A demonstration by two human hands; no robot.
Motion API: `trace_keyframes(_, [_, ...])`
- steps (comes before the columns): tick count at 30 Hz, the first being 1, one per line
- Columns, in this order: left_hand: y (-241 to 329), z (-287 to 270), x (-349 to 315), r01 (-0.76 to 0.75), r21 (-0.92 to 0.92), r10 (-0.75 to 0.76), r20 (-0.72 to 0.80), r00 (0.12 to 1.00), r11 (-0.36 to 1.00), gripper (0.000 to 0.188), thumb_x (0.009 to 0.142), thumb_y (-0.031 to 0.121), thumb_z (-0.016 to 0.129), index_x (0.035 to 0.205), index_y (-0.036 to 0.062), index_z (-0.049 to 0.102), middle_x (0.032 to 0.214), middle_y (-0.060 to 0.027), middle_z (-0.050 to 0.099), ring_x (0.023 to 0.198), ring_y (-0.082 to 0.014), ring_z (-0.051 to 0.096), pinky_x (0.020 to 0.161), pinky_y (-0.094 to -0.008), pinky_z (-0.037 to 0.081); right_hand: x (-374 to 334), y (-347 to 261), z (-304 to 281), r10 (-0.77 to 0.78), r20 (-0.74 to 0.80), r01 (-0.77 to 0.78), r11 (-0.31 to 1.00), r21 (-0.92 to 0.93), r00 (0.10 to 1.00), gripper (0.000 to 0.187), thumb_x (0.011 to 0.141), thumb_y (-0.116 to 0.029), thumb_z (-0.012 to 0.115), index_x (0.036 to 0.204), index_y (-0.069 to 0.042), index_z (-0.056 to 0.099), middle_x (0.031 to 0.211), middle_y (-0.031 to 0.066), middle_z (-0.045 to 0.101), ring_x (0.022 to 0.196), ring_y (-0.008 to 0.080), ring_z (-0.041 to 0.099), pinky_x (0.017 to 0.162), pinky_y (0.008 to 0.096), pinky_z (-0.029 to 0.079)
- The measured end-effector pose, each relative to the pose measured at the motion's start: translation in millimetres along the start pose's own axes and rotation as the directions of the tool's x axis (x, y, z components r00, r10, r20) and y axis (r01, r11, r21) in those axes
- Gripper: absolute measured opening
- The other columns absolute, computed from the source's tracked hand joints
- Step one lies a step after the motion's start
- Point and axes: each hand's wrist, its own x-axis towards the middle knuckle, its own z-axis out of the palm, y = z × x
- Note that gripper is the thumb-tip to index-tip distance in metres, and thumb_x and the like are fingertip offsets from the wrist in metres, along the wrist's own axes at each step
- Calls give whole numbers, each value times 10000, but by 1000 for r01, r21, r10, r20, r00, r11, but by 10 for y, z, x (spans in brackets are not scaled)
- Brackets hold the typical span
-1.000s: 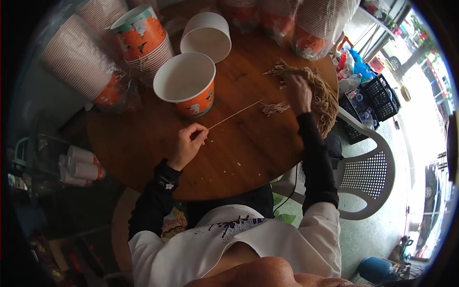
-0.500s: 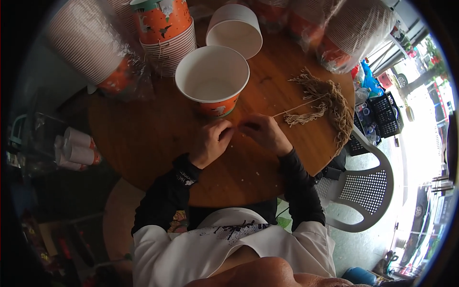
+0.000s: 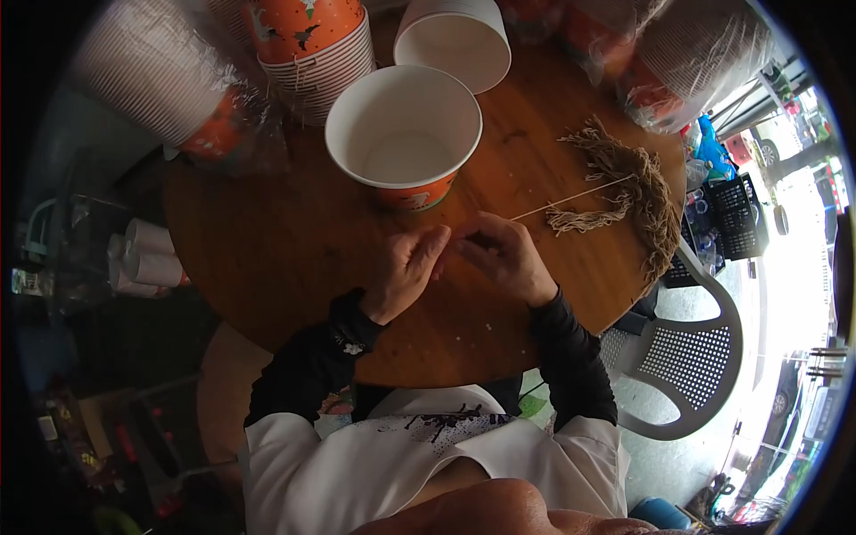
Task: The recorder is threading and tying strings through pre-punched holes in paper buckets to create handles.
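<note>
My left hand (image 3: 407, 270) and my right hand (image 3: 506, 260) meet over the near half of a round wooden table, fingertips close together. A thin pale string (image 3: 571, 198) runs taut from my right hand's pinched fingers toward a frayed bundle of tan twine (image 3: 655, 201) at the right. My left hand is closed in a pinch; what lies between its fingers is too small or hidden to make out. Just beyond my hands stands a large orange-and-white paper bucket (image 3: 415, 192), upright and open, with bare inside. A second white paper bucket (image 3: 455, 49) lies tilted behind it.
A stack of paper buckets (image 3: 321, 76) stands at the back left, beside plastic-wrapped stacks (image 3: 147, 80). More wrapped stacks (image 3: 704, 62) are at the back right. Small pale crumbs dot the wooden table (image 3: 276, 259). A grey plastic chair (image 3: 687, 361) and black crates (image 3: 736, 218) stand right.
The view has shifted slightly, so the table things sit a little differently. My left hand has turned and its fingers have moved against those of my right hand. The string stays stretched.
</note>
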Motion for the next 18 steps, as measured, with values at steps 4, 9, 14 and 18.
trace_keyframes(4, [-61,32,9,-66,74,69,-39,997,995,316,1030,249,487,816,29,563,663,24,491,621,-56,473,575,-221,414,-11,18,20,2,4,-3,1000,26,1000,108,883,-70,658,956,5,635,809,56,624,723,97,577,661,270,482])
trace_keyframes(9, [10,57,-4,-105,56,111,-99,989,993,246,1043,193,428,853,55,502,717,24,474,681,-48,444,637,-220,387,-36,46,7,49,-23,-44,980,196,999,146,887,-68,656,1008,6,621,827,58,637,743,97,588,682,275,495])
trace_keyframes(14, [-128,40,-9,-194,248,220,-80,972,949,131,1016,130,474,936,34,512,764,-24,513,696,-100,489,655,-251,422,-31,24,-3,19,-36,-14,993,121,999,141,879,-49,667,1007,-3,627,879,31,656,792,83,607,707,243,501])
trace_keyframes(18, [-193,56,35,-392,450,465,-61,883,802,55,958,36,552,996,10,523,856,-105,572,760,-220,570,698,-317,471,-29,32,26,-74,-125,72,997,-22,989,130,843,-38,690,966,-25,653,864,44,635,746,109,587,643,256,470])
